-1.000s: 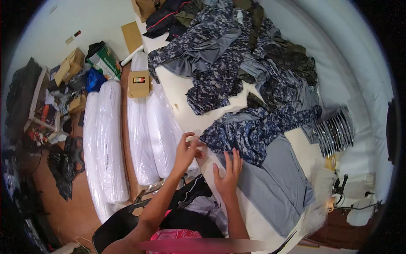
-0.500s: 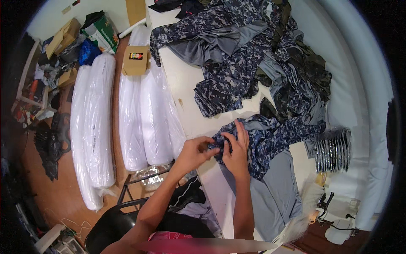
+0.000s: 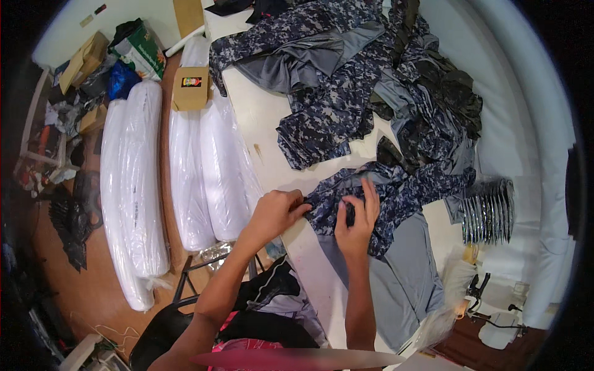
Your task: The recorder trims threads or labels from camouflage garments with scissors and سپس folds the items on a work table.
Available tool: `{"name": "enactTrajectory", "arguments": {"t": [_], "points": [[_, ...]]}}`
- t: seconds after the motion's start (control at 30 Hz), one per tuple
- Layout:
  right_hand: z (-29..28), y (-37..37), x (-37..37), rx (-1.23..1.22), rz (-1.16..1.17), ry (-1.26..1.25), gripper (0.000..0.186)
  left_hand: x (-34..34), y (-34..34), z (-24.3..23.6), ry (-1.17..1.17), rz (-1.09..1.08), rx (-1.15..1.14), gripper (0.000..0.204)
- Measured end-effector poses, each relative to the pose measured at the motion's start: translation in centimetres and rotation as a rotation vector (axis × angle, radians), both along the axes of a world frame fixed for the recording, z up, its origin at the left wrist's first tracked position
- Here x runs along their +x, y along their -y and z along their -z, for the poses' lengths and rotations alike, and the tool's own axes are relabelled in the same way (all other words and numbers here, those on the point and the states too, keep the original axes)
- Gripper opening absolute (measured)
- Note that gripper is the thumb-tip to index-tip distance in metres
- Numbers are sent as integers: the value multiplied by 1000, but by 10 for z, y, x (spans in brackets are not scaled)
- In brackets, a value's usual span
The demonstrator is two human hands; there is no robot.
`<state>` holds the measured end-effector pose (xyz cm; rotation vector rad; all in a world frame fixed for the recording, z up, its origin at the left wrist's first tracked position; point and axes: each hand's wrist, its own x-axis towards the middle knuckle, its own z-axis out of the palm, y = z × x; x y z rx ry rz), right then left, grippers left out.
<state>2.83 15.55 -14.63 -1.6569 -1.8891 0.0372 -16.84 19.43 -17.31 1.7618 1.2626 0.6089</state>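
Note:
A blue-and-grey camouflage garment [image 3: 402,207] lies bunched on the white table in front of me, with a plain grey cloth part [image 3: 402,278] spread toward me. At the garment's left edge, my left hand [image 3: 276,213] is closed, thumb and fingers pinching the fabric. My right hand [image 3: 359,222] hovers over or lightly touches the garment's middle. Its fingers are apart and bent, thumb raised, and I see nothing held between them. Part of the cloth is hidden behind that hand.
More camouflage clothing [image 3: 328,111] is heaped across the far side of the white table [image 3: 260,145]. Packs in shiny plastic [image 3: 487,213] stand at the right. Plastic-wrapped white rolls [image 3: 145,185] lie on the left floor, near a cardboard box [image 3: 190,96] and a black chair [image 3: 161,328].
My right hand has moved slightly right, away from the left, and its fingers have spread. The left hand has closed on the garment's edge. The view has shifted a little.

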Motion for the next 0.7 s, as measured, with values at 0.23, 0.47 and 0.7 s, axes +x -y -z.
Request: {"name": "enactTrajectory", "arguments": {"t": [0.23,0.47,0.7], "points": [[17,110,23,-166,198,67,32,3,13,-6,60,-85,147,20],[24,161,42,-268,258,45,48,59,59,-21,145,59,624,29],[33,192,78,-409,384,213,63,75,63,17,-264,224,666,66]]}}
